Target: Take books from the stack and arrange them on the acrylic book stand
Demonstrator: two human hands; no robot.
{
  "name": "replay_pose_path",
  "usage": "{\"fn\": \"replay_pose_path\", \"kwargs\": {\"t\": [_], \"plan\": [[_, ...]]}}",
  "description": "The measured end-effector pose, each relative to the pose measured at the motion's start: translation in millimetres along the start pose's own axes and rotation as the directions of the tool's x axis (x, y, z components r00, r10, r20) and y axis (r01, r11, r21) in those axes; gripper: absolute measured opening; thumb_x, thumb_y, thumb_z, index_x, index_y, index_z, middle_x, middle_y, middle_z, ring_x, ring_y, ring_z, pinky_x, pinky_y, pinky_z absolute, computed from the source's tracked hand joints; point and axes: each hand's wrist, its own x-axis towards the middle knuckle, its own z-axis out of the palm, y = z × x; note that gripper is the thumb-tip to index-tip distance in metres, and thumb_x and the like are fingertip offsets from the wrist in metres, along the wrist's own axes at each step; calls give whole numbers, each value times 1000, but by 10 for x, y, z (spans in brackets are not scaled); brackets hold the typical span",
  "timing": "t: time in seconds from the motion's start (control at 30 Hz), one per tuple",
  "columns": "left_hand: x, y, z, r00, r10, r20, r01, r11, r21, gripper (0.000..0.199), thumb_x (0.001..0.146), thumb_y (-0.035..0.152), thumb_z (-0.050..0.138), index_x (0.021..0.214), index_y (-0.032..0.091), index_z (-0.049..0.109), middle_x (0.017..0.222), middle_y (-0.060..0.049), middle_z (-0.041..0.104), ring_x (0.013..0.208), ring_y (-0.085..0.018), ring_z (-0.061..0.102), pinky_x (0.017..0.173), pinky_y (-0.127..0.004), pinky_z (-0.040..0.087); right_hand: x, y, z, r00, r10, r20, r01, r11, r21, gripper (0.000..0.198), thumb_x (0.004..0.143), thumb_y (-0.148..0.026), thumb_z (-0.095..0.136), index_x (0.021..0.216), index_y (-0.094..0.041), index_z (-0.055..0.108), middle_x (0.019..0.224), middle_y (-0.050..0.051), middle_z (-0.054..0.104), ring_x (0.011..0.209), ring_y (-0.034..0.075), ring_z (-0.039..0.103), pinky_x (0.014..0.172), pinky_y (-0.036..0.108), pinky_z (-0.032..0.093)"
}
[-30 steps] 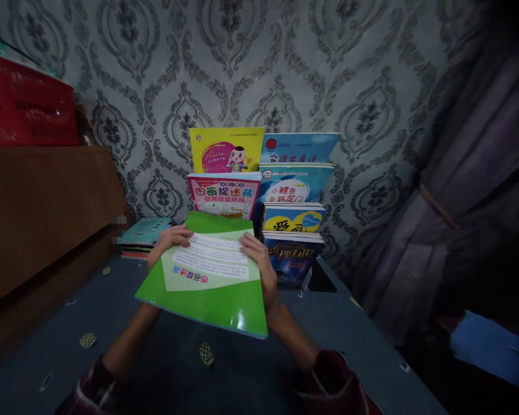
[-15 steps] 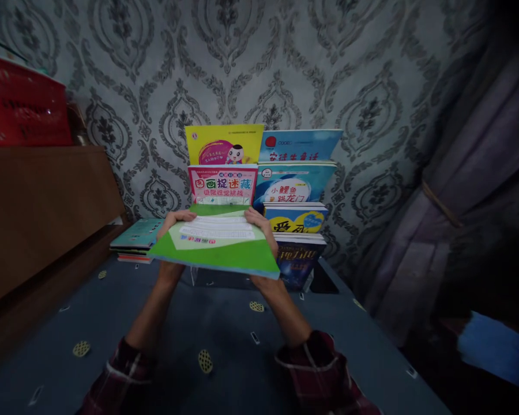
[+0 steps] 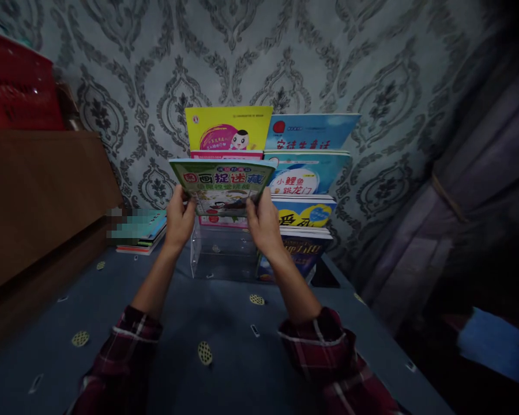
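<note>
Between my two hands is a green picture book (image 3: 225,184), its front cover tilted toward me. My left hand (image 3: 180,219) grips its left edge, thumb in front, and my right hand (image 3: 263,222) grips the lower right edge. Right behind it stands a pink book (image 3: 218,221), mostly covered, in a clear tiered book rack (image 3: 225,259). A yellow book (image 3: 229,128) rises in the tier behind that. On the rack's right side stand a light blue book (image 3: 311,129), a teal book (image 3: 307,173), blue-and-yellow books (image 3: 305,212) and dark blue books (image 3: 294,251).
Left of the rack lies a stack of books (image 3: 142,227) on the dark blue patterned tablecloth (image 3: 164,357). A brown wooden cabinet (image 3: 47,196) with a red box (image 3: 19,86) on top borders the left. Patterned wallpaper is behind; a tied curtain (image 3: 441,230) hangs at right.
The green book has turned from lying nearly flat, back cover up, to leaning upright with its front cover facing me. It now hides most of the pink book, and the clear rack shows below.
</note>
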Motion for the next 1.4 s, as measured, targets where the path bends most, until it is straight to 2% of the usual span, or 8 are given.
{"fn": "replay_pose_path", "kwargs": {"t": [0.13, 0.27, 0.47, 0.7, 0.83, 1.0, 1.2, 1.4], "plan": [[61, -126, 23, 1000, -11, 24, 9, 997, 81, 11, 93, 18, 53, 103, 22, 54, 95, -3, 65, 89, -19, 65, 82, -34, 56, -30, 73, 55, 999, -7, -33, 6, 999, -42, 43, 102, -33, 40, 142, -19, 44, 136, 18, 58, 128, 31, 55, 107, 57, 48], [79, -219, 45, 1000, -13, 4, 12, 961, 276, 13, 88, 15, 55, 100, 21, 54, 95, -5, 63, 94, -23, 64, 91, -40, 53, -105, 127, 112, 999, 12, -48, -14, 999, -45, 56, 103, -32, 37, 157, -22, 31, 153, 16, 47, 142, 32, 45, 114, 59, 44], [-39, -230, 87, 1000, -24, 6, 18, 865, 501, 20, 90, 19, 49, 110, 21, 54, 110, -12, 63, 110, -29, 60, 101, -45, 48, -211, 125, 186, 998, 40, -43, -42, 999, -30, 63, 102, -31, 36, 162, -19, 24, 157, 17, 44, 145, 34, 42, 116, 62, 41], [-115, -223, 128, 999, -40, -3, 35, 838, 544, 25, 93, 22, 45, 116, 20, 55, 114, -14, 64, 114, -30, 60, 102, -48, 48, -349, 90, 264, 995, 59, -86, -64, 996, -65, 59, 103, -31, 36, 160, -19, 31, 161, 15, 42, 151, 30, 36, 124, 60, 30], [-123, -212, 163, 997, -79, -11, 72, 825, 561, 25, 94, 22, 43, 116, 18, 55, 114, -16, 65, 114, -32, 62, 101, -50, 49, -375, 96, 276, 990, 95, -105, -97, 995, -9, 59, 101, -30, 40, 158, -17, 34, 159, 18, 44, 149, 31, 39, 122, 60, 34], [-117, -196, 200, 998, -70, 3, 55, 812, 580, 25, 93, 21, 42, 114, 18, 55, 115, -16, 65, 115, -33, 61, 101, -51, 49, -341, 98, 248, 982, 154, -109, -145, 985, 92, 60, 100, -29, 44, 158, -20, 31, 157, 17, 47, 145, 30, 44, 118, 59, 40], [-137, -201, 242, 999, -35, -32, 47, 808, 588, 27, 91, 17, 44, 117, 20, 53, 113, -14, 65, 116, -32, 61, 103, -50, 48, -336, 107, 264, 982, 144, -125, -134, 988, 81, 61, 99, -28, 44, 158, -21, 31, 154, 17, 48, 144, 30, 45, 117, 60, 40], [-148, -166, 264, 998, -55, -42, 69, 788, 611, 28, 90, 15, 43, 115, 19, 54, 112, -15, 64, 114, -33, 61, 101, -50, 49, -327, 100, 302, 978, 169, -121, -160, 984, 77, 63, 98, -28, 43, 158, -17, 30, 156, 20, 45, 144, 31, 43, 114, 58, 44]]}}
